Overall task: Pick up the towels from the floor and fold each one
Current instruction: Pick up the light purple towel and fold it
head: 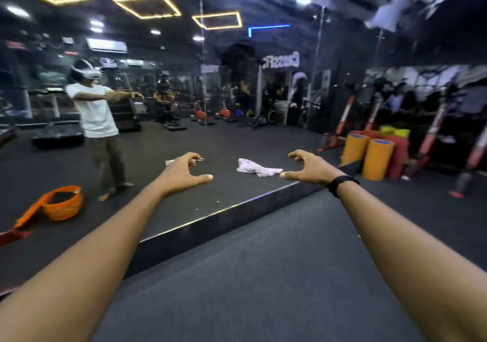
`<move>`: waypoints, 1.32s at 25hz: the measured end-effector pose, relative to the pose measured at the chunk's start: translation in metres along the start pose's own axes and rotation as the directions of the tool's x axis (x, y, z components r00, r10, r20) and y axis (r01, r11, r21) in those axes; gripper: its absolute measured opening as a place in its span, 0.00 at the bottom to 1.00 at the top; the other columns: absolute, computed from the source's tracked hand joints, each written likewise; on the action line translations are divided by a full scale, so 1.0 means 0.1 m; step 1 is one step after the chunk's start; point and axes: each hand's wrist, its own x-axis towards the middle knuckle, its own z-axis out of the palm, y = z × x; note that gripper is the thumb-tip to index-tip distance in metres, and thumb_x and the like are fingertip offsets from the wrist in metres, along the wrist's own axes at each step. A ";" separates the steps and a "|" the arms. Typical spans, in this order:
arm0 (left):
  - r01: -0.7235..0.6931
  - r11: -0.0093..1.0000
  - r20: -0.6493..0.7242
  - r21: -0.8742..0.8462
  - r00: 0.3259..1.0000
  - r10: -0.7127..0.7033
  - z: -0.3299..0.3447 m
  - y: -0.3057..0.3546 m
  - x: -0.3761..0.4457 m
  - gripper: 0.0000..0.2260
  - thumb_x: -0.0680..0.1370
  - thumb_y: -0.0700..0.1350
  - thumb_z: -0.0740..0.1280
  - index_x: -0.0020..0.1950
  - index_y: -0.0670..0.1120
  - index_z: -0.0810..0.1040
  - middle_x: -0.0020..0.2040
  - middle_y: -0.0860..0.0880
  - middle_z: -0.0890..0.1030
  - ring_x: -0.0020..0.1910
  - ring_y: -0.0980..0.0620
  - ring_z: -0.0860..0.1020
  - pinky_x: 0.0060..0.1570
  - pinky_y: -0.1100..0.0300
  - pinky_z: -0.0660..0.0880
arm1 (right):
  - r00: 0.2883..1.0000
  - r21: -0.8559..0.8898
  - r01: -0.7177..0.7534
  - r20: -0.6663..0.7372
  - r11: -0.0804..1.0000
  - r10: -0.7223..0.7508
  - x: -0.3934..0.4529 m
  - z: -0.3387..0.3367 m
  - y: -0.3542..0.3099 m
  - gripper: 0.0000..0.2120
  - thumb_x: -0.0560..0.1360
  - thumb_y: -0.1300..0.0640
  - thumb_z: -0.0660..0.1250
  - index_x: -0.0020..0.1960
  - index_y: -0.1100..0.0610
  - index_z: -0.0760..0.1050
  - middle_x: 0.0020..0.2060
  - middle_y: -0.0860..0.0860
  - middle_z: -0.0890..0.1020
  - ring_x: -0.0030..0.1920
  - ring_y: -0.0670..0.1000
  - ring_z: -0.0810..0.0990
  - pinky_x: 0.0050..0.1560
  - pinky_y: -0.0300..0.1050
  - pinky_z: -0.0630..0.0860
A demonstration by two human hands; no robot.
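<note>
— Looking into the mirror wall (158, 83), what can't you make out?
— The gym machines reflected in it are dark and blurred. A pale cloth (395, 4) at the top right corner is smeared and cut off by the frame edge; I can't tell what it is. My left hand covers most of a thin whitish object (170, 161) on the reflected floor, so I can't name that either.
— And your arms?
— Both reach straight forward. My left hand (184, 174) and right hand (308, 169) hover with fingers curled like claws, thumbs pointing toward each other. Each grip is spread and empty.
— The towel?
— A crumpled pale pink towel (257, 168) shows in the mirror, lying on the dark floor (263, 275), between my hands.
— Anything else?
— Orange rolls (369, 157) stand at right, an orange bucket (62, 203) lies tipped at left.
</note>
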 end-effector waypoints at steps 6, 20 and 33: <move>-0.129 0.988 0.118 -0.082 0.983 0.138 1.02 1.06 0.11 0.30 0.70 0.55 0.75 0.68 0.47 0.71 0.64 0.45 0.76 0.63 0.50 0.74 0.61 0.58 0.69 | 0.979 -0.058 -0.181 -0.101 0.982 0.174 -0.82 -0.84 1.17 0.34 0.69 0.45 0.74 0.70 0.56 0.67 0.67 0.54 0.73 0.67 0.52 0.71 0.67 0.45 0.68; -0.316 0.914 0.333 -0.253 0.859 0.389 2.93 3.08 0.17 0.32 0.70 0.55 0.75 0.70 0.48 0.69 0.66 0.46 0.75 0.63 0.48 0.75 0.63 0.54 0.70 | 0.836 -0.044 -0.508 -0.265 0.860 0.480 -2.31 -1.97 2.80 0.34 0.70 0.45 0.74 0.71 0.54 0.66 0.69 0.54 0.71 0.67 0.51 0.71 0.64 0.43 0.67; -0.421 0.828 0.398 -0.370 0.734 0.551 4.36 3.98 2.03 0.32 0.71 0.55 0.74 0.71 0.47 0.68 0.68 0.45 0.73 0.65 0.47 0.73 0.59 0.56 0.69 | 0.719 -0.015 -0.630 -0.389 0.776 0.576 -1.16 -2.56 4.13 0.32 0.70 0.46 0.74 0.70 0.53 0.68 0.69 0.55 0.71 0.67 0.52 0.72 0.62 0.43 0.68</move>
